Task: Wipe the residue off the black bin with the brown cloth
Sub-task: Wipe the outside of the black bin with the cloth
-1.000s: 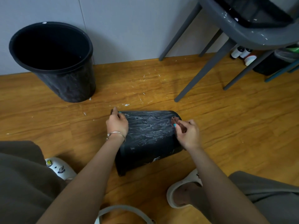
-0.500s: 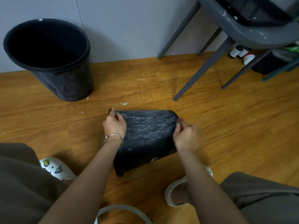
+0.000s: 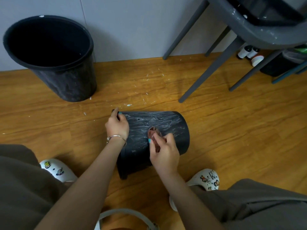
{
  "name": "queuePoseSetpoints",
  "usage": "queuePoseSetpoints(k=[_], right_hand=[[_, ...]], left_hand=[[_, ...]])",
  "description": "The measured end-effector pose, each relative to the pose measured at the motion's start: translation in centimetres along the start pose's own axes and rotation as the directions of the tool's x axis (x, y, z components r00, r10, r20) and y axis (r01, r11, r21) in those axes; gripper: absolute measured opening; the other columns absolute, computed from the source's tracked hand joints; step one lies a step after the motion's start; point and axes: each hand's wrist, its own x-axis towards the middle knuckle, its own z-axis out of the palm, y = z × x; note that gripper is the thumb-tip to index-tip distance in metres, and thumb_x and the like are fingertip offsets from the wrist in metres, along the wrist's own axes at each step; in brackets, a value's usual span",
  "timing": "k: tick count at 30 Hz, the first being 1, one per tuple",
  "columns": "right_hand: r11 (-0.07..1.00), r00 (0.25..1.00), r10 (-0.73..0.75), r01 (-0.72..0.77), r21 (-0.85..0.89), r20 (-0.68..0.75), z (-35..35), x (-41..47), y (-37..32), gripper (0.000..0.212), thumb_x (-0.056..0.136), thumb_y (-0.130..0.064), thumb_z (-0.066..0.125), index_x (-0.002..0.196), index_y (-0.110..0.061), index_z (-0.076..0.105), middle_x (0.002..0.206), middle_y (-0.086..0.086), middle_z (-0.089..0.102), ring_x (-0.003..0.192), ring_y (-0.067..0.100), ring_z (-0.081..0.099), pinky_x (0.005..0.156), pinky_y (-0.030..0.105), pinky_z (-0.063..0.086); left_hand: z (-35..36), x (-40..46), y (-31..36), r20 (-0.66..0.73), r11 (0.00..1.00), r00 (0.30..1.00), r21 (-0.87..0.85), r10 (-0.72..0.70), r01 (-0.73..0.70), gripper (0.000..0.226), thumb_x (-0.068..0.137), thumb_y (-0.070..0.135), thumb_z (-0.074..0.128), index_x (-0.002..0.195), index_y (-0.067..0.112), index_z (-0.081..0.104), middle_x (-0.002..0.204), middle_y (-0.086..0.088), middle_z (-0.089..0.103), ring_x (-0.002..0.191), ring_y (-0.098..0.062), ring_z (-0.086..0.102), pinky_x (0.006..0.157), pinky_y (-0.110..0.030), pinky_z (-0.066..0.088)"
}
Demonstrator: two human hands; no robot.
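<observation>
A black bin lies on its side on the wooden floor, its upper side streaked with white residue. My left hand grips the bin's left end, fingers curled over the far edge. My right hand pinches a small brown cloth and presses it on the middle of the bin's streaked side. Most of the cloth is hidden under my fingers.
A second black bin stands upright at the back left by the grey wall. Grey chair legs stand at the back right, with small bottles behind them. White flakes litter the floor. My white clogs flank the lying bin.
My right hand has moved with the cloth from the bin's right end leftward onto the middle of its streaked side. My left hand stays at the left end.
</observation>
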Motion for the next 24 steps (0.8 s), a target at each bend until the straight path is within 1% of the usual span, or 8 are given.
queuePoseSetpoints(k=[2, 4, 7, 12, 16, 18, 22, 24], right_hand=[[0.999, 0.997, -0.039, 0.04, -0.013, 0.073, -1.0, 1.5, 1.9, 0.025, 0.091, -0.036, 0.061, 0.112, -0.026, 0.069, 0.091, -0.006, 0.045, 0.071, 0.011, 0.05, 0.055, 0.023, 0.047], [0.99, 0.991, 0.136, -0.137, -0.022, -0.009, -1.7, 2.9, 3.8, 0.027, 0.092, -0.035, 0.062, 0.116, -0.026, 0.069, 0.091, -0.003, 0.045, 0.073, 0.018, 0.055, 0.055, 0.026, 0.042], [0.929, 0.916, 0.369, -0.361, 0.08, -0.158, -0.7, 2.5, 1.8, 0.029, 0.093, -0.03, 0.059, 0.118, -0.021, 0.069, 0.092, -0.001, 0.042, 0.075, 0.02, 0.053, 0.06, 0.026, 0.037], [0.99, 0.991, -0.133, 0.133, 0.036, -0.004, 0.0, -0.6, -1.4, 0.032, 0.088, -0.041, 0.052, 0.11, -0.027, 0.07, 0.087, -0.003, 0.048, 0.07, 0.013, 0.05, 0.054, 0.022, 0.045], [0.947, 0.94, 0.318, -0.31, 0.081, -0.121, -1.1, 2.1, 2.9, 0.029, 0.093, -0.033, 0.059, 0.119, -0.022, 0.068, 0.094, -0.003, 0.044, 0.083, 0.021, 0.058, 0.062, 0.025, 0.038], [0.928, 0.914, 0.372, -0.358, 0.105, -0.161, -0.4, 1.8, 0.9, 0.032, 0.094, -0.032, 0.057, 0.122, -0.02, 0.067, 0.094, -0.002, 0.042, 0.084, 0.022, 0.057, 0.065, 0.027, 0.042], [0.994, 0.996, -0.075, 0.079, 0.077, -0.056, 1.0, -1.5, -3.5, 0.034, 0.088, -0.04, 0.051, 0.112, -0.024, 0.068, 0.088, -0.001, 0.048, 0.071, 0.018, 0.052, 0.057, 0.024, 0.043], [0.983, 0.983, -0.182, 0.182, 0.014, -0.011, -0.1, -0.6, -1.5, 0.03, 0.087, -0.04, 0.055, 0.11, -0.027, 0.068, 0.086, -0.003, 0.047, 0.069, 0.015, 0.05, 0.056, 0.023, 0.04]], left_hand=[[0.2, 0.0, 0.2, 0.016, 1.0, 1.0, -0.012, -0.01, 0.01, 0.042, 0.1, 0.022, 0.038, 0.141, 0.021, 0.043, 0.107, -0.012, 0.063, 0.073, -0.022, 0.06, 0.068, -0.03, 0.051], [0.8, -0.6, 0.5, 0.016, 1.0, 1.0, -0.004, -0.025, 0.025, 0.042, 0.101, 0.022, 0.037, 0.142, 0.022, 0.041, 0.107, -0.011, 0.061, 0.069, -0.019, 0.059, 0.063, -0.027, 0.05], [1.4, -1.6, 0.4, -0.003, 1.0, 1.0, 0.001, -0.022, 0.022, 0.043, 0.1, 0.025, 0.036, 0.142, 0.025, 0.042, 0.109, -0.016, 0.063, 0.086, -0.029, 0.062, 0.077, -0.031, 0.052], [1.3, -0.4, 0.4, 0.047, 0.999, 0.999, 0.033, -0.025, 0.023, 0.044, 0.099, 0.024, 0.037, 0.143, 0.022, 0.041, 0.117, -0.015, 0.062, 0.109, -0.037, 0.056, 0.096, -0.043, 0.048], [1.4, -0.4, 0.9, 0.095, 0.998, 0.994, -0.027, -0.047, 0.05, 0.043, 0.101, 0.023, 0.036, 0.144, 0.023, 0.039, 0.108, -0.012, 0.062, 0.072, -0.024, 0.059, 0.074, -0.035, 0.054], [1.5, -0.4, 0.8, 0.078, 0.997, 0.995, -0.051, -0.054, 0.058, 0.043, 0.1, 0.024, 0.036, 0.143, 0.026, 0.04, 0.106, -0.013, 0.064, 0.064, -0.019, 0.053, 0.073, -0.035, 0.052], [1.3, -0.2, 0.5, 0.058, 0.997, 0.998, -0.06, -0.037, 0.04, 0.042, 0.099, 0.022, 0.038, 0.141, 0.023, 0.044, 0.112, -0.015, 0.064, 0.087, -0.034, 0.062, 0.085, -0.038, 0.052], [1.1, -0.4, 0.6, 0.078, 0.997, 0.997, -0.076, -0.026, 0.032, 0.043, 0.1, 0.021, 0.037, 0.142, 0.023, 0.042, 0.112, -0.012, 0.063, 0.076, -0.027, 0.061, 0.074, -0.032, 0.051]])
